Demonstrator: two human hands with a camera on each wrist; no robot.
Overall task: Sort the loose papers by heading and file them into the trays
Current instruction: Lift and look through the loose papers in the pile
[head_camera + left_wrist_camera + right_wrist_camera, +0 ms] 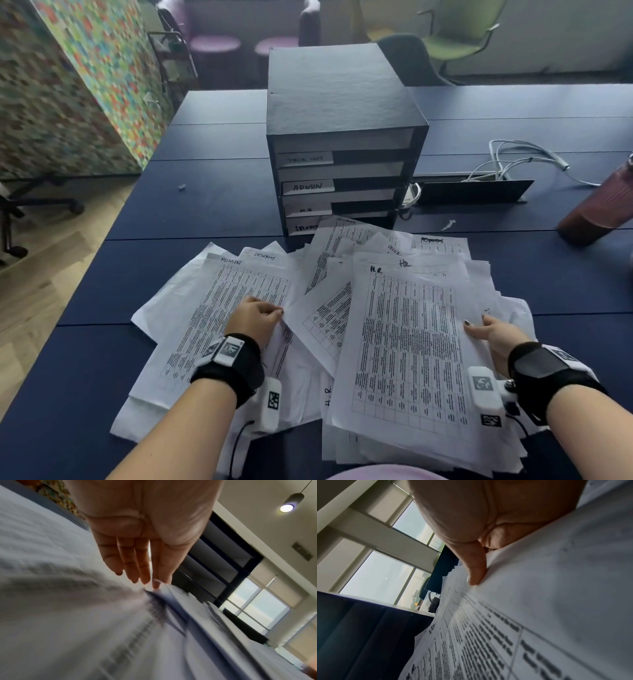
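Loose printed sheets (329,308) lie fanned over the dark blue table (212,212), with headings such as ADMIN, SECURITY and H.R. My right hand (479,327) grips the right edge of the top H.R. sheet (407,342), thumb (476,577) on top and fingers hidden beneath the H.R. sheet (539,601). My left hand (274,312) rests over the ADMIN sheet (219,308). In the blurred left wrist view, the left hand (152,585) brings thumb and fingertips together on a sheet's edge. Behind the pile stands the black tray unit (342,102), labelled ADMIN (308,186), H.R. and SECURITY.
A maroon bottle (596,209) stands at the right edge of the table. White cables (513,154) come out of an open cable flap (476,192) beside the trays. Chairs stand beyond the table, and a colourful partition (68,102) on the left.
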